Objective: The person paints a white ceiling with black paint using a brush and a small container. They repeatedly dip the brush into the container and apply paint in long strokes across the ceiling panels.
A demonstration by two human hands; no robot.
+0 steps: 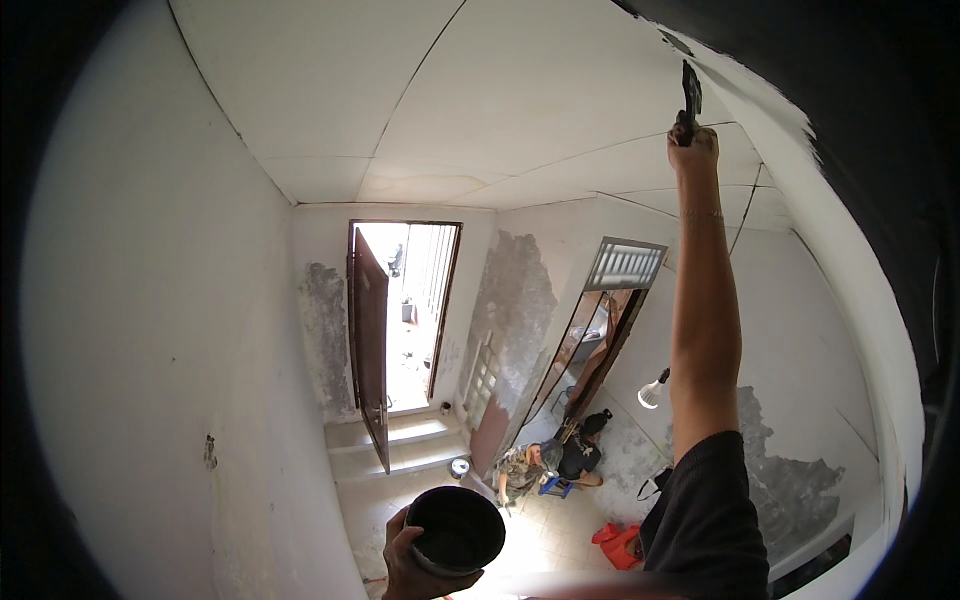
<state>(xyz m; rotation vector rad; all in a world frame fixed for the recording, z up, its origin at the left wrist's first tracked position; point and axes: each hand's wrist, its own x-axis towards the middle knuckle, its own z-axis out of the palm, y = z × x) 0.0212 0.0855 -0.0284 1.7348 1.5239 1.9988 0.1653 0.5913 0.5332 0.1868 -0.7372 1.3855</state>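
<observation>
Black pot [455, 528] in left hand [412, 568], contents unclear.

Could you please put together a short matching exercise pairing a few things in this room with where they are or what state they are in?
Things:
1. black bucket
2. brush
3. brown door
4. red bag

Places or states:
A. standing open at the bright doorway
B. lying on the floor far below
C. held up against the ceiling by the right hand
D. gripped at the rim by the left hand

Pairs: 1-D, 2-C, 3-A, 4-B
</observation>
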